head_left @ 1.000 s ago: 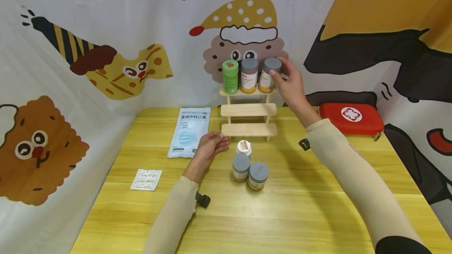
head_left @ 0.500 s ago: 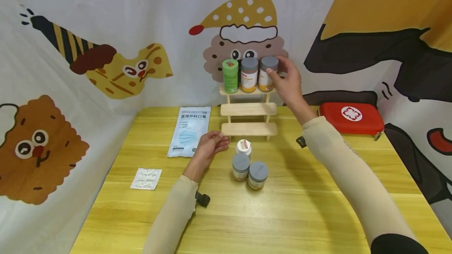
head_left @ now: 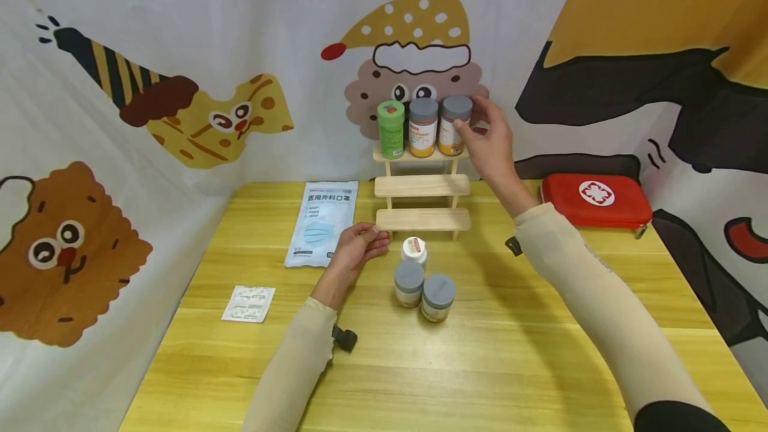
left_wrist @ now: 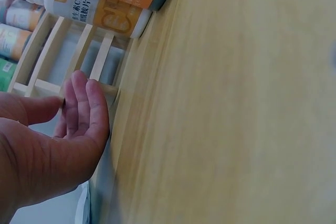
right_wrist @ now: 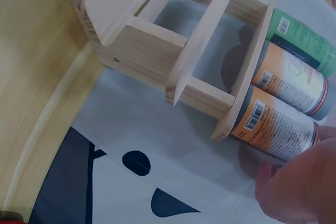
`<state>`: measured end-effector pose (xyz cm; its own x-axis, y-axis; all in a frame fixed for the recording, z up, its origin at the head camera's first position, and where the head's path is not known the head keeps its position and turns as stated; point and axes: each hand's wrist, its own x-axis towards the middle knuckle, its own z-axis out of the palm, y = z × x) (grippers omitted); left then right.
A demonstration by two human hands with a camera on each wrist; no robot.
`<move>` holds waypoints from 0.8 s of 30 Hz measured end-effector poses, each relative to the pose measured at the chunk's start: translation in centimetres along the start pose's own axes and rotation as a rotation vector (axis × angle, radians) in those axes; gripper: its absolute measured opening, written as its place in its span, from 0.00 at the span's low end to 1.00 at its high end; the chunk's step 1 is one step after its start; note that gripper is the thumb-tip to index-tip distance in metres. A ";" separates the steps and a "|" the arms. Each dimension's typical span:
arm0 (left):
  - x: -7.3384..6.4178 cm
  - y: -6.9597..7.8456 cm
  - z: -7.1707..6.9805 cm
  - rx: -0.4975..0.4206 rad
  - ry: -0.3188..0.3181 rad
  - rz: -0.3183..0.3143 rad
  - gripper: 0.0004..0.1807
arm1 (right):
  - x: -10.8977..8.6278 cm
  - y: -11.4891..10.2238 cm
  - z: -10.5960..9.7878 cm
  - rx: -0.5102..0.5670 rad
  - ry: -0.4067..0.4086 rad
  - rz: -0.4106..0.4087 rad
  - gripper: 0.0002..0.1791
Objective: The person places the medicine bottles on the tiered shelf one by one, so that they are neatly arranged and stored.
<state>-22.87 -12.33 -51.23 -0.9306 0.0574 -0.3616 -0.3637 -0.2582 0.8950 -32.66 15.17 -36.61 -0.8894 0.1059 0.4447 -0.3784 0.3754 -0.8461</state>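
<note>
nearby, two squat grey-lidded jars (head_left: 437, 295) upright on yellow wood-grain table (head_left: 492, 372), white bottle (head_left: 414, 250) just behind. further, left hand (head_left: 357, 249) at lower left end of pale wooden three-step rack (head_left: 423, 219), thumb close to fingers; cannot tell whether pinching. farthest, right hand (head_left: 493, 144) clamped on grey-lidded, white-and-orange cylindrical jar (head_left: 450, 135), upright at right end of rack's top.

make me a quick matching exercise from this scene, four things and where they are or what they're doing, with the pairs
Column one:
1. right hand
2. green bottle
3. red case
4. mask packet

Column two:
A. left of the rack
B. gripping a grey-lidded jar
C. right of the rack
D. left end of the top shelf

Pairs: 1-B, 2-D, 3-C, 4-A
</note>
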 end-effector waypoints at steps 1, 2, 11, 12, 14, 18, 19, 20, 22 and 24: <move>0.0 0.0 0.0 -0.001 -0.001 0.000 0.05 | -0.2 0.0 -0.1 -0.001 0.012 -0.006 0.31; 0.0 0.0 0.0 -0.002 -0.001 0.001 0.05 | -0.4 0.1 -0.1 -0.003 0.026 -0.018 0.31; 0.1 -0.1 0.0 -0.006 0.001 -0.003 0.07 | -4.0 -1.1 -0.5 0.109 0.070 -0.130 0.32; 0.1 -0.1 0.0 -0.007 0.002 -0.007 0.07 | -4.6 -1.6 -0.5 0.119 0.066 -0.133 0.32; 0.1 -0.2 0.0 -0.004 0.003 -0.009 0.07 | -6.1 -2.7 -0.5 0.136 0.048 -0.137 0.31; 0.1 -0.3 -0.1 -0.005 0.003 -0.009 0.07 | -8.1 -2.4 -0.6 0.152 -0.030 -0.131 0.31; 0.1 -0.3 -0.1 -0.004 0.003 -0.006 0.07 | -8.4 -1.9 -0.6 0.163 -0.051 -0.127 0.31; 0.1 -0.3 -0.1 -0.003 0.003 -0.003 0.07 | -8.7 -1.4 -0.7 0.169 -0.072 -0.120 0.31; 0.1 -0.2 -0.1 -0.003 0.002 0.002 0.07 | -9.7 -1.1 -0.9 0.184 -0.110 -0.097 0.32; 0.1 -0.1 -0.1 0.001 0.003 0.007 0.07 | -10.8 -0.9 -1.1 0.197 -0.149 -0.076 0.33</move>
<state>-22.96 -12.37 -51.40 -0.9329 0.0527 -0.3563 -0.3575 -0.2573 0.8978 -22.45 14.70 -40.28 -0.8788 -0.0584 0.4737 -0.4756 0.1889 -0.8591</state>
